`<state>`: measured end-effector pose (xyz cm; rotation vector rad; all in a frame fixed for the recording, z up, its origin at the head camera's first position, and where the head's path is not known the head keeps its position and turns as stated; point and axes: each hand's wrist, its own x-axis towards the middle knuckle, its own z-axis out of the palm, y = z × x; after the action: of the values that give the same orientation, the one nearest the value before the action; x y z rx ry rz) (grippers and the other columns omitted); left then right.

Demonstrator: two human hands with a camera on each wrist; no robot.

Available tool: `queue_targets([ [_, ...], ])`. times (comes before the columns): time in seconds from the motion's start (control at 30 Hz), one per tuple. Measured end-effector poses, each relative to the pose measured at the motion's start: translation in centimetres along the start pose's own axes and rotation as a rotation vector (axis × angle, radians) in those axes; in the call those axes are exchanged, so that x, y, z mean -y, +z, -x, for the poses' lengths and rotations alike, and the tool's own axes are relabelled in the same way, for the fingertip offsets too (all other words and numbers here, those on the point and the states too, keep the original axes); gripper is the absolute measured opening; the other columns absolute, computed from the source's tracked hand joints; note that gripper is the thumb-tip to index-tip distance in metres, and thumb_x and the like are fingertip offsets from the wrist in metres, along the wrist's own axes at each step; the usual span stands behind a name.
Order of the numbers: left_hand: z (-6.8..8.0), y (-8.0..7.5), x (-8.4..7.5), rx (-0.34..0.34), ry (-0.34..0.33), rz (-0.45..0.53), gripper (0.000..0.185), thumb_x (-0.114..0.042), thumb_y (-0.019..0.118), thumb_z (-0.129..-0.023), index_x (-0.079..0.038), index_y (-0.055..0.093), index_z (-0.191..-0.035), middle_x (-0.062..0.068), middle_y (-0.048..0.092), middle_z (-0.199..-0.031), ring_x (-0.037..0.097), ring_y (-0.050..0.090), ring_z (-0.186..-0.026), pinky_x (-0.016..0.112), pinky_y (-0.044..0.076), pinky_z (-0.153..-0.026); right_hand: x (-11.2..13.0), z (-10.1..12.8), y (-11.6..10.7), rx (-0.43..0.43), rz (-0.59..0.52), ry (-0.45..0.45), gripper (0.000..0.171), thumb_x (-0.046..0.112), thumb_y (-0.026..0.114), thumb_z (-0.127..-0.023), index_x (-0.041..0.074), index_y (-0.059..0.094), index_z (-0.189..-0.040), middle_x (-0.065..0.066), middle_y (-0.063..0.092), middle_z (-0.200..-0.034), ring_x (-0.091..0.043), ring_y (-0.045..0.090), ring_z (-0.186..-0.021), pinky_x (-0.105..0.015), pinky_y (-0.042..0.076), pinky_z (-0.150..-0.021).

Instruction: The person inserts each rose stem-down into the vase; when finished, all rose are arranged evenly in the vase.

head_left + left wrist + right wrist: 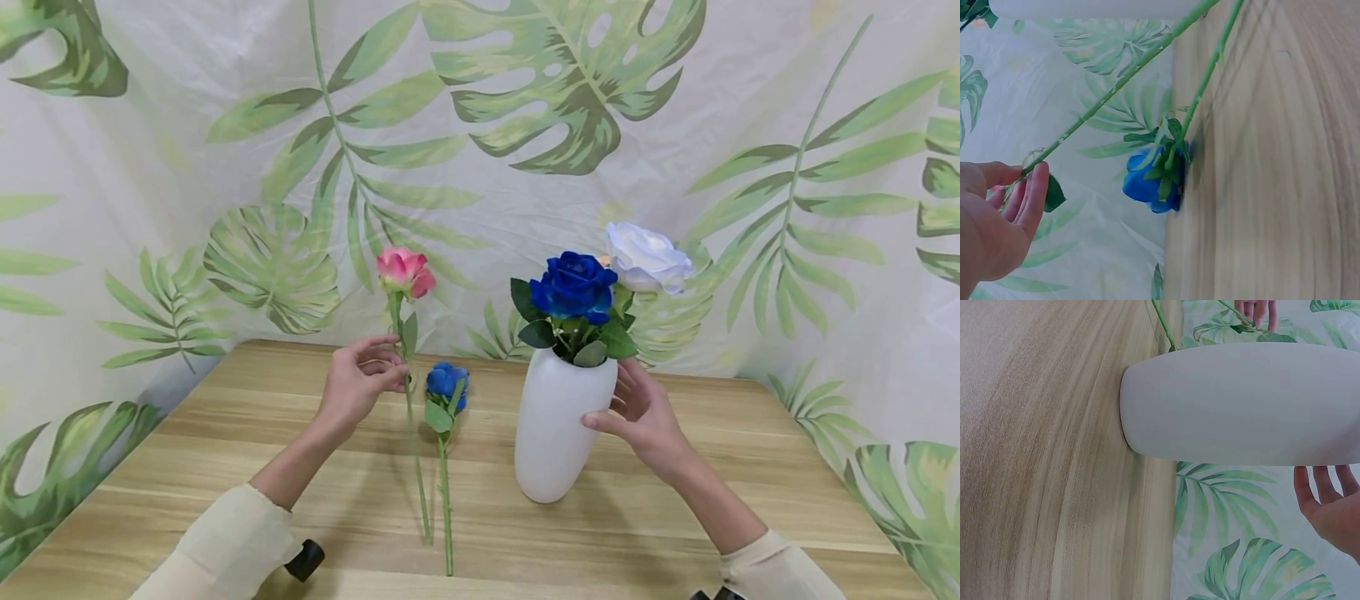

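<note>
My left hand (358, 377) pinches the green stem of a pink rose (406, 272) between thumb and fingers, just below its leaf. The flower is held upright, its stem slanting down toward the table. In the left wrist view the fingertips meet on that stem. My right hand (651, 418) holds a white vase (558, 433) near its upper right side, thumb on the front, fingers around the back. In the vase stand a large dark blue rose (573, 287) and a white rose (648, 258). Between hand and vase a smaller blue rose (447, 382) lies on the table.
The wooden table (645, 542) ends at the back against a hanging cloth (525, 200) printed with green leaves. A black object (304, 560) shows by the left sleeve. A patch of orange peeks out behind the roses in the vase.
</note>
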<state>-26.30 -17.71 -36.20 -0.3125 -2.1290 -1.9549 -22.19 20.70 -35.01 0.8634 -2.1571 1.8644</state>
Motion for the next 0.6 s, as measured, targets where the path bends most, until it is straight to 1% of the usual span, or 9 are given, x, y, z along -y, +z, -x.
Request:
queue_targets([
  [0.13,-0.2,0.4,-0.5,-0.046,0.022,0.055,0.043,0.014,0.069,-0.092,0.012,0.058,-0.134,0.011,0.067,-0.090,0.009,0.072,-0.073,0.032,0.066,-0.069,0.1,0.0,0.0,-0.003,0.001,-0.001,0.082,-0.004,0.075,-0.088,0.013,0.038,-0.160,0.005,0.056,-0.149,-0.015,0.058,-0.129,-0.025,0.054,-0.102],
  [0.4,-0.7,1.2,-1.4,-0.162,0.067,0.174,0.044,0.017,0.068,-0.091,0.011,0.057,-0.133,0.003,0.066,-0.088,0.009,0.070,-0.071,0.031,0.066,-0.068,0.0,0.0,0.0,-0.002,-0.009,0.000,0.081,-0.004,0.075,-0.088,0.013,0.039,-0.159,0.005,0.057,-0.147,-0.015,0.058,-0.129,-0.026,0.054,-0.102],
  [0.6,-0.7,1.7,-2.1,-0.237,0.122,0.270,0.042,0.020,0.066,-0.090,0.012,0.058,-0.130,0.000,0.066,-0.084,0.010,0.070,-0.069,0.030,0.065,-0.066,0.0,0.1,0.0,0.003,-0.014,-0.002,0.081,-0.004,0.075,-0.088,0.014,0.040,-0.159,0.004,0.057,-0.147,-0.016,0.058,-0.129,-0.026,0.054,-0.102],
])
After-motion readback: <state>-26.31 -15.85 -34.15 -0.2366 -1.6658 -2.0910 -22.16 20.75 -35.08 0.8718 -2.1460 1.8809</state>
